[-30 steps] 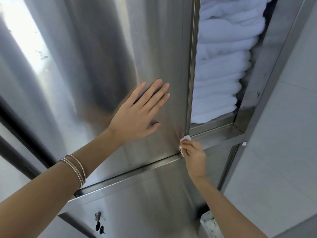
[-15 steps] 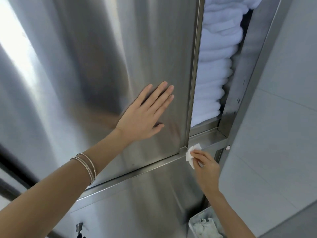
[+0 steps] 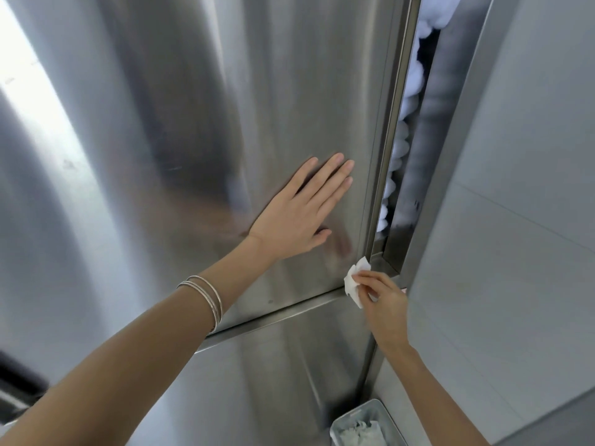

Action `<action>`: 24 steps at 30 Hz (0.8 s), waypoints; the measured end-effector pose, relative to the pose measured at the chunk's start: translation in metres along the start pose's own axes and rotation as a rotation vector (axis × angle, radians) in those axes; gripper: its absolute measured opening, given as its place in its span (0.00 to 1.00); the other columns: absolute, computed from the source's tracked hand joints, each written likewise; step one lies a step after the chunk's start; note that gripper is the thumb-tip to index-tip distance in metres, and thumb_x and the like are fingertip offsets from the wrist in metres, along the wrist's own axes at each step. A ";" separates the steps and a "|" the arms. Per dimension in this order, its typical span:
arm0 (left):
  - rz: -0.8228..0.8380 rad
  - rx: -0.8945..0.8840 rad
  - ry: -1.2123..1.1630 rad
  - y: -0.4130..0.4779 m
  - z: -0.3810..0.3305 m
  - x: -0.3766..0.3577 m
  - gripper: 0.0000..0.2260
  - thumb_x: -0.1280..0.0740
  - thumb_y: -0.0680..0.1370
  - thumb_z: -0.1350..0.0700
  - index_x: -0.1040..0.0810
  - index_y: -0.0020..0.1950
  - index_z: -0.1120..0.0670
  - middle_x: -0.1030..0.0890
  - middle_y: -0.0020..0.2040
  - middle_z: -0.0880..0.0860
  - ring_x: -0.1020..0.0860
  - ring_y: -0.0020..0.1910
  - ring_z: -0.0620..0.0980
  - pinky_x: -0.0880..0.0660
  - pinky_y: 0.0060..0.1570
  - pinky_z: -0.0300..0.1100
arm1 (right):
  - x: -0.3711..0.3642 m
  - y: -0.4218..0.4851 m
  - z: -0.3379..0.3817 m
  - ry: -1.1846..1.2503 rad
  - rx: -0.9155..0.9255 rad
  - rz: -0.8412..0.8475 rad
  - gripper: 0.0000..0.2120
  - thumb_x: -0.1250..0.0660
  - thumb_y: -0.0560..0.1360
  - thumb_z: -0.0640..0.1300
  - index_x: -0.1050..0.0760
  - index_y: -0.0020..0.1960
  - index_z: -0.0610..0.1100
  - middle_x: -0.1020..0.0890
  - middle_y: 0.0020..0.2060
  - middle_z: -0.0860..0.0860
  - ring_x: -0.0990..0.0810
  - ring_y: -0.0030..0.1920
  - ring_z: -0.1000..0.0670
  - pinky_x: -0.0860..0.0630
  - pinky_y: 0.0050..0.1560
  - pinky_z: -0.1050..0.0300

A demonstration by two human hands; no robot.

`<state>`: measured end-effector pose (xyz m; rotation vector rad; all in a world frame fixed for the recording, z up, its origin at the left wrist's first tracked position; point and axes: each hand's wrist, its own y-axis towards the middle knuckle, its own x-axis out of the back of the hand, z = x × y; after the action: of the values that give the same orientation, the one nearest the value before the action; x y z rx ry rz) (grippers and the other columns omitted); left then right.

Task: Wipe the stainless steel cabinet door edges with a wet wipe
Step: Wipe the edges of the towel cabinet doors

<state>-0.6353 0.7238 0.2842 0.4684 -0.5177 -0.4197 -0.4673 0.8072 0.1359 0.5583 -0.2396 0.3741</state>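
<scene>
Right hand (image 3: 383, 300) pinches the wipe (image 3: 353, 282) against the lower corner of the door (image 3: 225, 123), at 4 o'clock from the left hand (image 3: 299, 217), which lies flat on the panel, fingers straight. Likely risks: so slight a pinch could let the wipe slip off the thin edge, and the door could swing if the bracing palm slackens

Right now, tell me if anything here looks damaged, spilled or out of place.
Nothing looks damaged or spilled. The cabinet door stands ajar, showing white towels in the gap, which suits wiping its edge. The bin below holds crumpled white paper.
</scene>
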 end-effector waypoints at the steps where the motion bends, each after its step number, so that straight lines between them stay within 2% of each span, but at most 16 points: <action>1: 0.000 0.002 -0.006 0.004 -0.003 -0.001 0.40 0.43 0.76 0.38 0.51 0.79 0.62 0.49 0.79 0.60 0.50 0.78 0.60 0.59 0.75 0.56 | 0.001 0.003 -0.002 0.001 0.006 0.014 0.11 0.32 0.71 0.27 0.17 0.47 0.39 0.19 0.47 0.49 0.21 0.50 0.47 0.25 0.57 0.52; 5: -0.001 -0.002 -0.011 0.022 -0.012 -0.004 0.40 0.42 0.76 0.38 0.50 0.79 0.62 0.49 0.79 0.60 0.51 0.78 0.60 0.60 0.75 0.57 | 0.002 0.013 -0.009 0.028 0.018 0.073 0.11 0.32 0.71 0.27 0.18 0.48 0.38 0.21 0.48 0.50 0.21 0.51 0.47 0.28 0.54 0.70; 7: -0.001 -0.001 -0.006 0.030 -0.017 -0.006 0.40 0.42 0.76 0.38 0.49 0.79 0.62 0.48 0.79 0.60 0.51 0.78 0.60 0.60 0.75 0.57 | 0.003 0.017 -0.013 -0.014 0.062 0.080 0.10 0.32 0.70 0.27 0.18 0.48 0.37 0.21 0.47 0.52 0.21 0.50 0.49 0.29 0.55 0.71; 11: 0.021 0.005 -0.009 0.048 -0.028 -0.007 0.40 0.42 0.76 0.39 0.49 0.79 0.61 0.48 0.79 0.60 0.50 0.78 0.60 0.60 0.75 0.56 | 0.010 0.023 -0.024 -0.089 0.126 0.073 0.10 0.31 0.69 0.27 0.17 0.46 0.38 0.18 0.47 0.49 0.20 0.49 0.50 0.30 0.53 0.70; 15: 0.019 0.023 -0.032 0.052 -0.031 -0.011 0.40 0.41 0.76 0.39 0.49 0.79 0.60 0.48 0.79 0.59 0.51 0.78 0.59 0.60 0.75 0.55 | 0.012 0.024 -0.030 -0.096 0.237 0.072 0.07 0.32 0.68 0.29 0.18 0.40 0.39 0.22 0.44 0.58 0.26 0.48 0.66 0.36 0.51 0.79; 17: 0.041 0.027 -0.032 0.052 -0.031 -0.010 0.40 0.42 0.76 0.38 0.50 0.79 0.60 0.49 0.79 0.59 0.51 0.78 0.59 0.61 0.76 0.55 | 0.010 0.025 -0.035 -0.108 0.225 0.080 0.08 0.30 0.68 0.28 0.18 0.41 0.39 0.21 0.45 0.55 0.24 0.49 0.63 0.37 0.53 0.79; 19: 0.061 0.031 -0.034 0.051 -0.031 -0.008 0.39 0.42 0.76 0.39 0.50 0.79 0.60 0.48 0.79 0.58 0.51 0.78 0.59 0.60 0.76 0.54 | 0.006 0.025 -0.041 -0.139 0.200 0.101 0.08 0.28 0.68 0.29 0.18 0.44 0.39 0.19 0.47 0.50 0.22 0.50 0.51 0.37 0.57 0.78; 20: 0.062 0.033 -0.046 0.051 -0.031 -0.006 0.38 0.41 0.76 0.41 0.49 0.79 0.60 0.47 0.79 0.58 0.51 0.78 0.58 0.60 0.76 0.54 | 0.005 0.024 -0.043 -0.146 0.198 0.115 0.09 0.27 0.67 0.30 0.18 0.45 0.39 0.19 0.48 0.48 0.22 0.50 0.48 0.37 0.58 0.76; 24: 0.056 0.030 -0.143 0.052 -0.028 0.007 0.32 0.40 0.75 0.51 0.41 0.77 0.60 0.42 0.78 0.59 0.46 0.77 0.58 0.55 0.76 0.54 | -0.001 0.020 -0.048 -0.179 0.240 0.095 0.14 0.23 0.62 0.31 0.18 0.45 0.40 0.21 0.46 0.47 0.26 0.48 0.52 0.35 0.55 0.70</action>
<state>-0.6012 0.7717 0.2927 0.4538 -0.6742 -0.3941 -0.4704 0.8495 0.1061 0.8196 -0.3974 0.4489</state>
